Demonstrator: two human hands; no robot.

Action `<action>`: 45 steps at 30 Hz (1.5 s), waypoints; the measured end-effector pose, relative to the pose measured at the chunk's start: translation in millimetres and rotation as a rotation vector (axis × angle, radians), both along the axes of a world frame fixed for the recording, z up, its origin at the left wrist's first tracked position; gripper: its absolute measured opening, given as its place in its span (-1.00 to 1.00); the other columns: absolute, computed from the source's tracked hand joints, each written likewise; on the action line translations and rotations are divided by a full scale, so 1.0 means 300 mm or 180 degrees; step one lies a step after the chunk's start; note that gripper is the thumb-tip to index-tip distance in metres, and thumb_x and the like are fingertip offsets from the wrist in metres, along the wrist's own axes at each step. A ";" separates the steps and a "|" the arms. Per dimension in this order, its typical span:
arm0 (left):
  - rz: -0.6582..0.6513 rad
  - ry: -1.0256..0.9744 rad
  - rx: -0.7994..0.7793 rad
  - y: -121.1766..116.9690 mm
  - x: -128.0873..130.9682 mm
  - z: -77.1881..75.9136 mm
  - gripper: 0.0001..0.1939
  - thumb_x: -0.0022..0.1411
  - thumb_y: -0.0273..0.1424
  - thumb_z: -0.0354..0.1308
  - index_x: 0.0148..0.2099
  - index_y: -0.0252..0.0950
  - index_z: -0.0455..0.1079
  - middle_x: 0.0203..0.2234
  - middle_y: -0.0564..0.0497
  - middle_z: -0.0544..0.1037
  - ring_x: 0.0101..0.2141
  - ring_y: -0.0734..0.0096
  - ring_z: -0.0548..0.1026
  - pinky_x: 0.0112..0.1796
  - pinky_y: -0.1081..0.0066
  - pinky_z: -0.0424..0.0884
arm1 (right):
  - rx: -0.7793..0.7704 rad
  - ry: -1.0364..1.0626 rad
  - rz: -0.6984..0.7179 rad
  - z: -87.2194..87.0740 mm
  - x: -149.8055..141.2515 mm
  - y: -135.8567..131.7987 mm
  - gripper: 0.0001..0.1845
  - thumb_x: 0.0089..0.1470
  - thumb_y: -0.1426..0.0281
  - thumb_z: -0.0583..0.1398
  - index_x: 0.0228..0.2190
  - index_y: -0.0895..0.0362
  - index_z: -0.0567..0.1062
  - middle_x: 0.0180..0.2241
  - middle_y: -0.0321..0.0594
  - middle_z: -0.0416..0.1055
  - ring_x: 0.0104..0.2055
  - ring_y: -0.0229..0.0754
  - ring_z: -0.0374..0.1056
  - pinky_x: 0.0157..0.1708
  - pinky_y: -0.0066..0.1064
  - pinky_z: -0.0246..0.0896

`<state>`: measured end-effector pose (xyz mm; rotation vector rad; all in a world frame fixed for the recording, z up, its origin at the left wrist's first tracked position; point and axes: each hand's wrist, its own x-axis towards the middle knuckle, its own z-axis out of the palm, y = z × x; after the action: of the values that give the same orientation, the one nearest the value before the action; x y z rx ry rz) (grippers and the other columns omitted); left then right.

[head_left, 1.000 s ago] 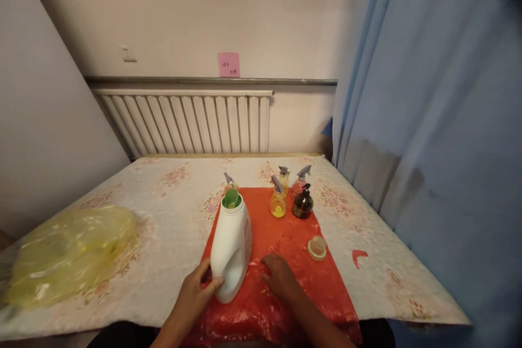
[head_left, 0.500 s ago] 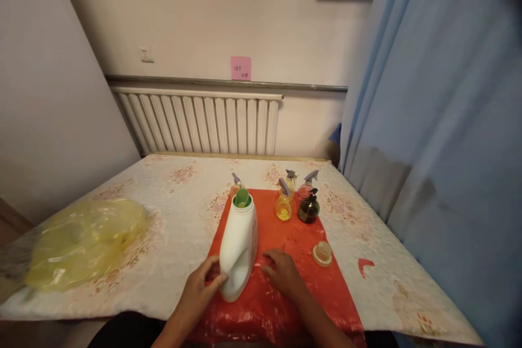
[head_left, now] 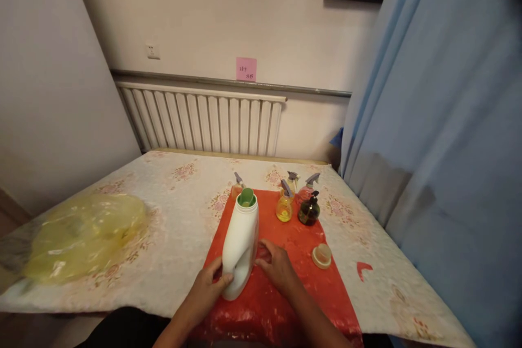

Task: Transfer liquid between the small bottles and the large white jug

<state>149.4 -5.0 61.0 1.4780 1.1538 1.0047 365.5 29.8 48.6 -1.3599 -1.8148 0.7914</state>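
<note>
A white detergent jug [head_left: 237, 250], uncapped and with a green spout in its mouth, stands on a red plastic sheet [head_left: 293, 288], leaning slightly. Around its lower left side, near the handle, my left hand [head_left: 210, 288] is closed, thumb in front. My right hand [head_left: 278, 269] has its curled fingertips against the jug's right side; the far fingers are partly hidden behind it. To the right of that hand, a translucent cap [head_left: 322, 256] lies on the sheet.
Beyond the jug stand a yellow spray bottle [head_left: 284, 207], a pink spray bottle [head_left: 305, 193], a dark green pump bottle [head_left: 309, 211] and an orange spray bottle [head_left: 237, 189]. A yellow plastic bag [head_left: 85, 236] lies left; a red scrap [head_left: 362, 269] lies right, near the blue curtain [head_left: 440, 136].
My right hand has moved left and forward from beside the jug to its side. My left hand stays on the jug. The whole view has shifted slightly.
</note>
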 end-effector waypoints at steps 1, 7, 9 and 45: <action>-0.0064 -0.0115 -0.0055 0.006 0.003 0.002 -0.60 0.09 -0.30 0.20 0.00 -0.32 0.44 -0.11 -0.11 0.58 -0.08 0.10 0.47 -0.03 0.26 0.33 | -0.0016 0.0022 0.0001 -0.002 -0.008 0.008 -0.50 -0.08 0.53 0.16 -0.03 0.10 0.43 -0.10 -0.17 0.53 -0.16 -0.12 0.47 -0.21 -0.37 0.37; -0.0147 -0.0576 -0.0357 0.024 0.018 0.012 -0.59 0.01 -0.17 0.26 -0.16 -0.35 0.46 -0.36 -0.03 0.57 -0.28 0.23 0.46 -0.22 0.35 0.32 | -0.0063 -0.0092 0.0071 -0.028 -0.036 0.029 -0.41 -0.07 0.54 0.14 0.05 0.04 0.35 -0.01 -0.22 0.49 -0.03 -0.09 0.43 -0.07 -0.31 0.31; -0.0154 -0.0646 -0.0358 0.024 0.018 0.006 -0.60 0.00 -0.15 0.26 -0.20 -0.35 0.47 -0.39 -0.01 0.55 -0.31 0.25 0.44 -0.25 0.37 0.30 | -0.0107 -0.0221 0.0105 -0.053 -0.032 0.019 -0.48 -0.04 0.53 0.13 0.01 0.04 0.40 -0.05 -0.23 0.52 -0.06 -0.12 0.44 -0.09 -0.35 0.30; 0.0343 -0.0908 -0.0304 -0.007 0.034 0.074 -0.54 -0.04 -0.27 0.30 -0.06 -0.29 0.43 -0.26 -0.02 0.62 -0.21 0.22 0.50 -0.19 0.39 0.35 | -0.0112 -0.1357 0.0149 -0.184 -0.006 -0.070 -0.65 -0.09 0.52 0.18 -0.18 0.18 0.51 -0.11 -0.03 0.50 -0.05 0.02 0.36 0.01 -0.29 0.14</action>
<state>159.7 -7.1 83.1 1.1639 1.0666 1.1755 363.6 8.7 -6.5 -1.6057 -2.1710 0.5888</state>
